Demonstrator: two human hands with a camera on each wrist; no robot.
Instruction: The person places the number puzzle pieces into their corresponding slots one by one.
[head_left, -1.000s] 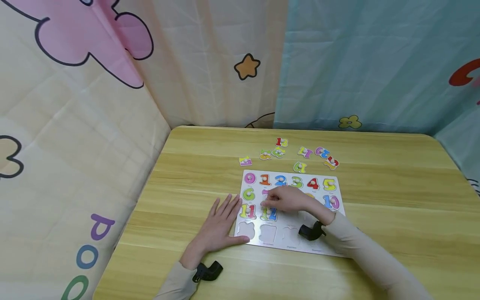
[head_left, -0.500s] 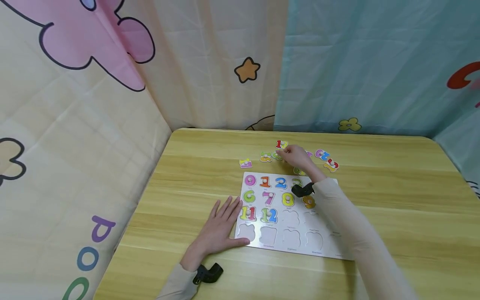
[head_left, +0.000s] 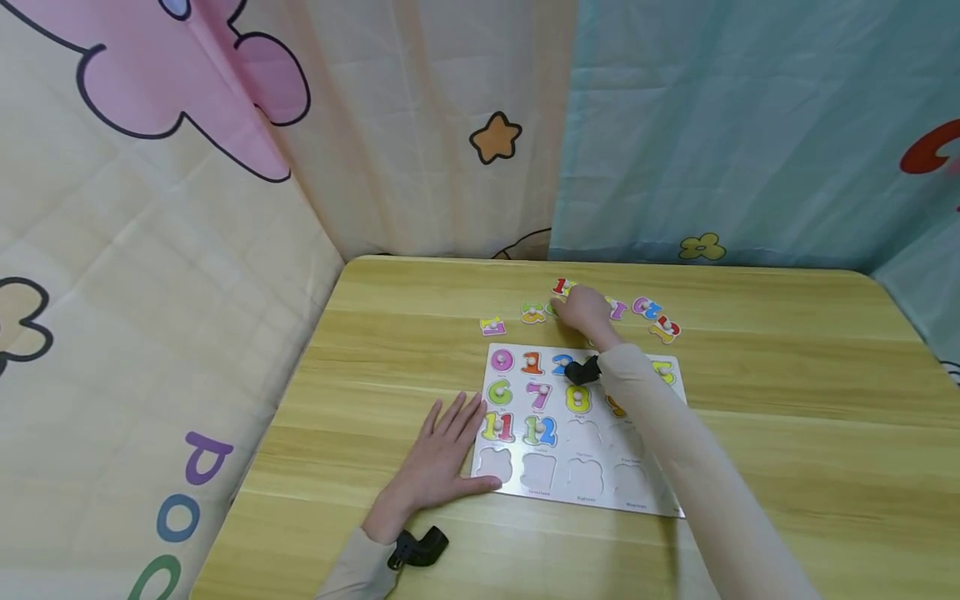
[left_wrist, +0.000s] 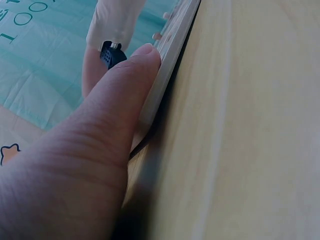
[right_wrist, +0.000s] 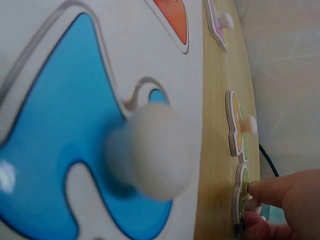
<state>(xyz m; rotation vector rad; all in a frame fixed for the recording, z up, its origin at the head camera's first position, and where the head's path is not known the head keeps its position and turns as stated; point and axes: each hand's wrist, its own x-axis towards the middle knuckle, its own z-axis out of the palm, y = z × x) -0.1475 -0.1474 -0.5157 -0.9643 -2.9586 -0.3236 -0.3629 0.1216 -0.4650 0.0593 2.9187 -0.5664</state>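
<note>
A white number puzzle board (head_left: 517,450) lies on the table, its upper pieces, zero to twelve, seated and its lower recesses bare. My left hand (head_left: 435,462) lies flat with spread fingers at the board's left edge; the left wrist view shows the thumb (left_wrist: 120,95) over that edge. Beyond the board, my right hand (head_left: 583,310) is over the loose pieces. In the right wrist view its finger and thumb pinch the knob of a green number puzzle piece (right_wrist: 239,195). A red-and-yellow 13 piece (head_left: 560,287) is partly covered by this hand.
Loose knobbed pieces lie along the far side: a yellow-and-purple one (head_left: 492,327), an orange-and-green one (head_left: 533,313), a purple-and-blue one (head_left: 647,307) and a red-and-yellow one (head_left: 665,328). Curtains (head_left: 420,167) hang behind the table (head_left: 360,367).
My right hand has left the 12 piece on the board and reached up to the loose pieces, lowering onto the green one. The left hand has stayed in place.
</note>
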